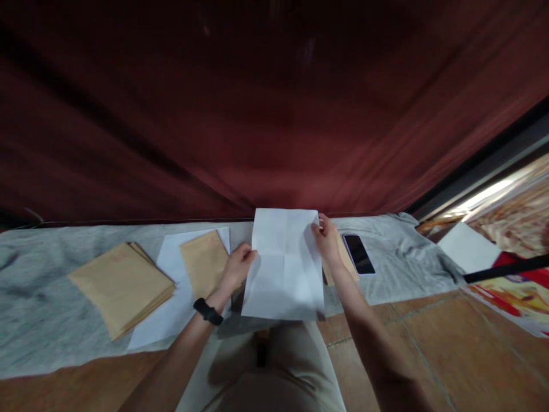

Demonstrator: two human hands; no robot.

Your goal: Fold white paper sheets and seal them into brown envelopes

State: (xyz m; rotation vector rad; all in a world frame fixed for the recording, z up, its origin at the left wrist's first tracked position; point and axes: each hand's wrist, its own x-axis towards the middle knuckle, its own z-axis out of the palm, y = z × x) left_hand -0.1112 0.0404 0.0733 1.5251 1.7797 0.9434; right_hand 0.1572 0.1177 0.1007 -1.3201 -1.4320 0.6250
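Note:
A white sheet of paper (pixel 285 274) with crossing fold creases is spread out in front of me, held by both side edges. My left hand (pixel 239 264) pinches its left edge, a dark band on the wrist. On the opposite edge, nearer the top corner, my right hand (pixel 326 237) grips the sheet between thumb and fingers. Just left of my left hand lies a brown envelope (pixel 201 257) on white paper (pixel 174 269). Beneath my right forearm another brown paper piece (pixel 348 260) shows partly, the rest hidden.
Farther left sits a stack of brown envelopes (pixel 124 280) on a grey cloth (pixel 34 286). A phone (pixel 359 254) lies right of my right hand. A dark red curtain (pixel 274 114) hangs behind the cloth. Tiled floor (pixel 412 343) and a colourful printed box (pixel 514 297) are at right.

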